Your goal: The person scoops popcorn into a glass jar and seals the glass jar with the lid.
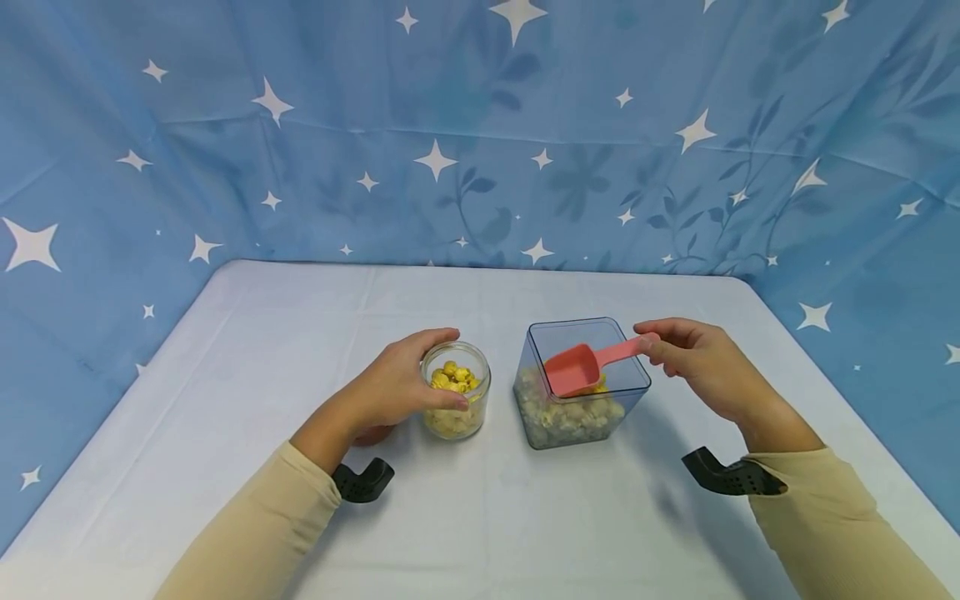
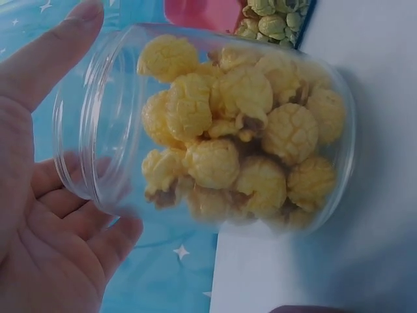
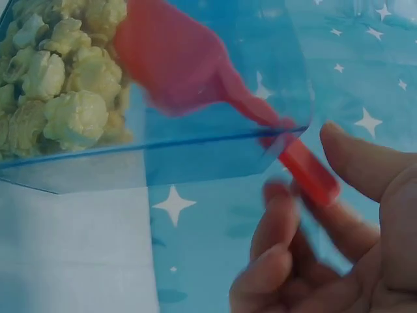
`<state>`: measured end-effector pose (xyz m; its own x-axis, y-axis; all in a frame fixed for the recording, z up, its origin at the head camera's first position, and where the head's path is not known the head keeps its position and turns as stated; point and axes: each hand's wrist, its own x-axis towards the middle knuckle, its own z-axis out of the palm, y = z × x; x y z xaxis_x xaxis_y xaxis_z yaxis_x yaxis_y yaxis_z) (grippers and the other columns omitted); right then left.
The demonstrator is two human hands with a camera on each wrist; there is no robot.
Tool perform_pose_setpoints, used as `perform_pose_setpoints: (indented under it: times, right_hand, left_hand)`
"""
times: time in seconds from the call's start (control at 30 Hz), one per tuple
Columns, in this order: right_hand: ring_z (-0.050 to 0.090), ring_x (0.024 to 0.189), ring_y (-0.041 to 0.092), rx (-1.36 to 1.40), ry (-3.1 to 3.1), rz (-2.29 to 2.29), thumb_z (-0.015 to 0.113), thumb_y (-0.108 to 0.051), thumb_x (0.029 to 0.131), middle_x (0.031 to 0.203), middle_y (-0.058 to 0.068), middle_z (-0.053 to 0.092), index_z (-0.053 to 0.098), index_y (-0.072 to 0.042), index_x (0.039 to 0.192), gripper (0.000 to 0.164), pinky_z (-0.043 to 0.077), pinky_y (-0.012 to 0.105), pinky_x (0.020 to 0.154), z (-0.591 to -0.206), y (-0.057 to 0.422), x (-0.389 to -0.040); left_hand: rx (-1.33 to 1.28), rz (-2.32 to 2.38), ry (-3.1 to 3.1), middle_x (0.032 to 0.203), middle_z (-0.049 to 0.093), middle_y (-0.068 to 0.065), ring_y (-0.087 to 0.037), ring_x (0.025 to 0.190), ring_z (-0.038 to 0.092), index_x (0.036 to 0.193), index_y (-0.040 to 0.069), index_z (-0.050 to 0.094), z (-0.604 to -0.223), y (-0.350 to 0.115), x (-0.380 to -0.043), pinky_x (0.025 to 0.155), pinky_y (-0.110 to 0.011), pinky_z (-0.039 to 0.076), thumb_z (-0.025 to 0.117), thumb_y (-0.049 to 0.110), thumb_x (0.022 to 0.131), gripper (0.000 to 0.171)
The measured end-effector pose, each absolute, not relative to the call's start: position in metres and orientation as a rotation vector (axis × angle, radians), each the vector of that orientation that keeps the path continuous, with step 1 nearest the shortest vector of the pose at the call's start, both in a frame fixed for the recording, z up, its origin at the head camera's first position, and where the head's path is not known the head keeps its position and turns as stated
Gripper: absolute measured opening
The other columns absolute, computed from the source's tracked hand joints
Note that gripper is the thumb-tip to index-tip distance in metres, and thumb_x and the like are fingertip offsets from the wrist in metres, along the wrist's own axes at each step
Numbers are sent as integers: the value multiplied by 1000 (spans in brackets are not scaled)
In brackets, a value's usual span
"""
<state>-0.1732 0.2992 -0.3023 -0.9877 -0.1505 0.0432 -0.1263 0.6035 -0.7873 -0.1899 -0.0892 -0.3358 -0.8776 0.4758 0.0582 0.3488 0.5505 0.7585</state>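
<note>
A round clear jar of yellow popcorn stands on the white table without a lid. My left hand holds it near the rim, thumb on the near side and fingers round the far side. Right of it is a square, blue-tinted clear box, partly filled with popcorn. A pink scoop lies across the box, its bowl inside and its handle over the right rim. At the handle's end is my right hand; its thumb stands apart from the handle, fingers loosely bent under it.
The white table has rounded far corners. Behind it hangs a blue curtain with white stars. A black wrist mount sits at my left wrist, another black mount at the right. The jar and box stand a small gap apart.
</note>
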Motion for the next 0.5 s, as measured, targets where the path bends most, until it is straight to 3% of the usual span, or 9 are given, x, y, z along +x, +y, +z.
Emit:
perform_pose_setpoints:
  times: [0.07,0.17,0.27,0.3,0.4,0.47,0.5]
  right_hand:
    - [57,105,25,-209,2856,-1297,58,-32,103,123,13,62,50,2,144,54,49,26,78,-297,295,-169]
    - [54,121,37,-192,2959,-1249,60,-37,102,141,21,52,42,-2,151,63,48,18,84,-286,284,-159]
    - [51,128,41,-301,3024,-1278,66,-32,98,148,19,47,40,-5,153,67,48,15,90,-276,266,-150]
    - [50,130,42,-339,3037,-1280,69,-31,97,150,18,46,39,-6,154,69,48,20,94,-274,260,-147]
    - [43,136,43,-403,3072,-1249,73,-32,93,153,17,42,38,-8,155,74,44,49,105,-271,245,-143]
    - [39,138,45,-374,3111,-1201,73,-36,93,154,18,40,37,-9,155,77,39,67,101,-270,240,-142]
    - [38,138,46,-353,3123,-1188,73,-37,92,155,19,39,37,-9,155,78,38,70,99,-270,238,-141]
  left_hand:
    - [698,1234,2639,154,42,-6,-32,137,43,153,10,41,-336,-92,-189,110,-52,36,89,38,75,95]
    - [687,1237,2660,156,39,-6,-39,135,44,154,14,39,-335,-100,-186,108,-55,38,88,40,76,97]
    - [678,1230,2691,157,37,-7,-42,136,42,155,15,37,-332,-114,-183,108,-57,38,87,41,77,96]
    - [667,1224,2705,157,38,-8,-43,136,42,155,15,37,-332,-119,-181,108,-58,38,87,41,77,96]
    - [629,1201,2740,156,38,-11,-45,136,42,156,13,36,-331,-133,-176,105,-60,39,86,40,78,96]
    - [593,1189,2747,156,38,-12,-46,136,41,156,13,35,-331,-141,-173,104,-60,41,86,39,79,96]
    - [578,1187,2745,156,38,-13,-47,136,41,156,12,35,-332,-144,-171,104,-60,41,86,39,79,96]
